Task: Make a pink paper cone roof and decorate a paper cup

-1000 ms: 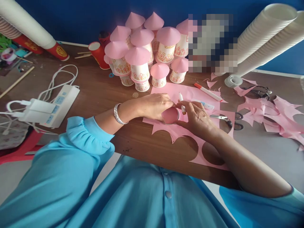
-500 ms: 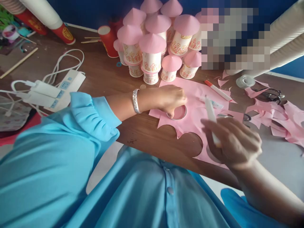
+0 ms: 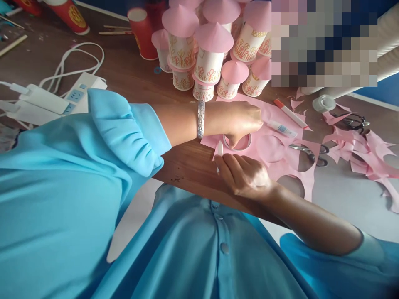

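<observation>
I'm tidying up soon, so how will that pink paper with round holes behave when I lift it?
The pink paper will probably flop, since it looks thin and has big holes. Its narrow right-hand strip beside one hole might tear.

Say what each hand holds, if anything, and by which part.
The right hand holds a white pen around its middle. The left hand has its thumb at the near edge of a ring; whether it grips or only presses cannot be told.

No wording readable here! There's a round gold emblem (image 3: 75, 18) on the red cup (image 3: 66, 15), undecipherable, and blue print (image 3: 283, 128) on the white tube (image 3: 289, 132), too small.
</observation>
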Demonstrator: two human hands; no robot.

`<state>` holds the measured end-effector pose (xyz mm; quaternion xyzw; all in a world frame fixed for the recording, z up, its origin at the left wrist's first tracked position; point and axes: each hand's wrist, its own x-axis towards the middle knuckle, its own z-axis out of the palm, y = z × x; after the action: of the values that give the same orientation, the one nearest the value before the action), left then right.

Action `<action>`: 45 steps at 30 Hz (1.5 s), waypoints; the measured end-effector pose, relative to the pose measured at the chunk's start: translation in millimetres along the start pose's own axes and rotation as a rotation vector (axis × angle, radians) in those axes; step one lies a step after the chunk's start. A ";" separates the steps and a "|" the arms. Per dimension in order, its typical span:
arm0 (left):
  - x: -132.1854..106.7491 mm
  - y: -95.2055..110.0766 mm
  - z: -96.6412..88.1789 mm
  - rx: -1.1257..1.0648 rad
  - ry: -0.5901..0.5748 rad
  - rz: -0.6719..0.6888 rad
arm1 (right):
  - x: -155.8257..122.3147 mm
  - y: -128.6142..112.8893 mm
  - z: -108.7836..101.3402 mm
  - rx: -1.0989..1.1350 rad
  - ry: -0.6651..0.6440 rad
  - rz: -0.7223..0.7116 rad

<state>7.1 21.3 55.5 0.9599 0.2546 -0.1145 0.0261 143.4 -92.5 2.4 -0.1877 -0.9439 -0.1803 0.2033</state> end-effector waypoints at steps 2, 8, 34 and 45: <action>1.5 1.4 -1.6 -0.004 -0.002 0.011 | 5.4 -3.1 7.7 -0.065 -0.006 0.008; -1.4 3.2 -5.6 -0.009 0.007 0.026 | 13.8 -9.6 22.0 -0.122 0.001 0.068; -0.1 -2.6 6.1 -0.045 0.059 0.027 | 5.5 -10.4 -4.3 -0.062 -0.115 0.060; -1.2 -3.2 4.0 0.018 0.013 0.009 | -24.8 4.1 -19.7 0.111 -0.105 0.086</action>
<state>3.7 23.1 51.9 0.9619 0.2495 -0.1107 0.0163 172.4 -104.1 9.1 -0.2258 -0.9528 -0.1088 0.1712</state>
